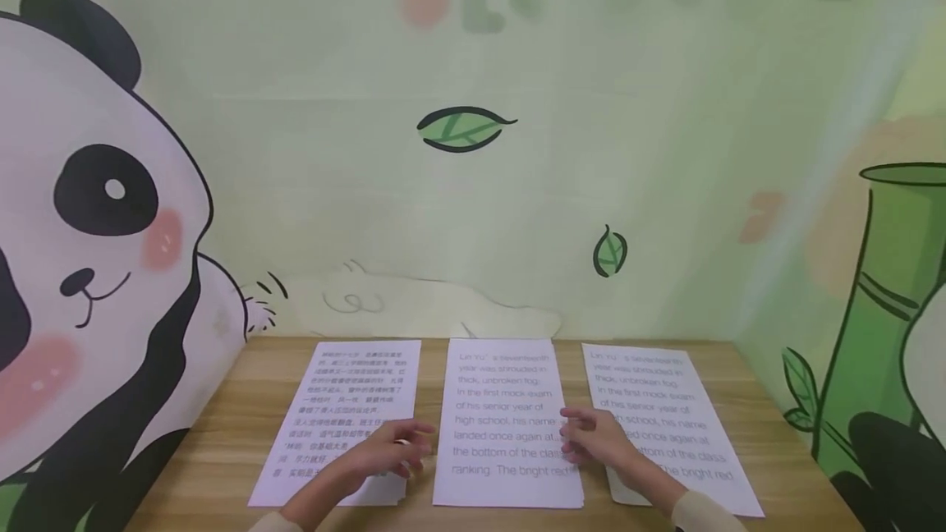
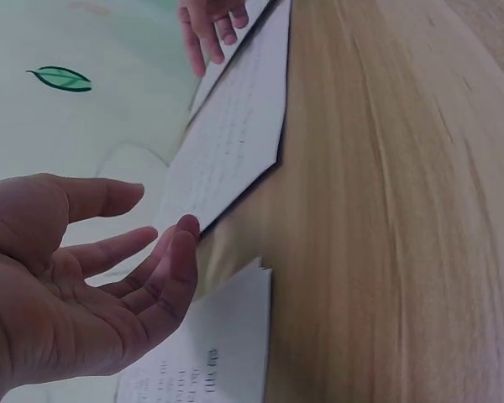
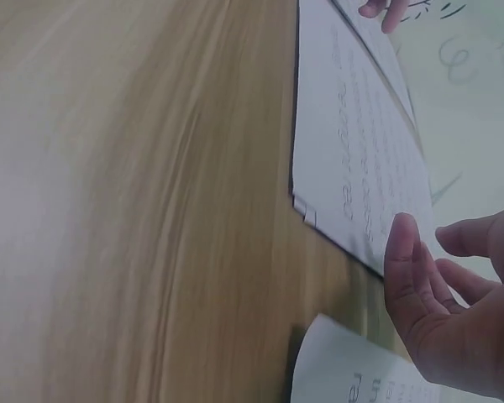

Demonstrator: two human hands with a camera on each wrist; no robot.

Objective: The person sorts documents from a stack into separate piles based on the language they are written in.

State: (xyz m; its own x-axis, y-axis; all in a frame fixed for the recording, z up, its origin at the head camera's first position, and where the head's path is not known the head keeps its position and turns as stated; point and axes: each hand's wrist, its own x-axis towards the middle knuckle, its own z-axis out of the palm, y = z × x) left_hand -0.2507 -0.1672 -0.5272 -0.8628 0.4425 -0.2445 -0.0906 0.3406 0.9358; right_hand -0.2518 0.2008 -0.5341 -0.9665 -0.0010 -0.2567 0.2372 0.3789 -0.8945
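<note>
Three stacks of printed paper lie side by side. The left stack carries Chinese characters; the middle stack and the right stack carry large English text. My left hand hovers over the left stack's right edge, fingers loosely bent towards the middle stack. Between the middle and right stacks is my right hand, its fingertips near the middle stack's right edge. Both wrist views show the palms holding nothing, with thumb and fingers apart. My hands cover some printed lines on the outer stacks.
The stacks rest on a wood-grain table. Behind it stands a pale green backdrop with a panda printed at left and bamboo at right.
</note>
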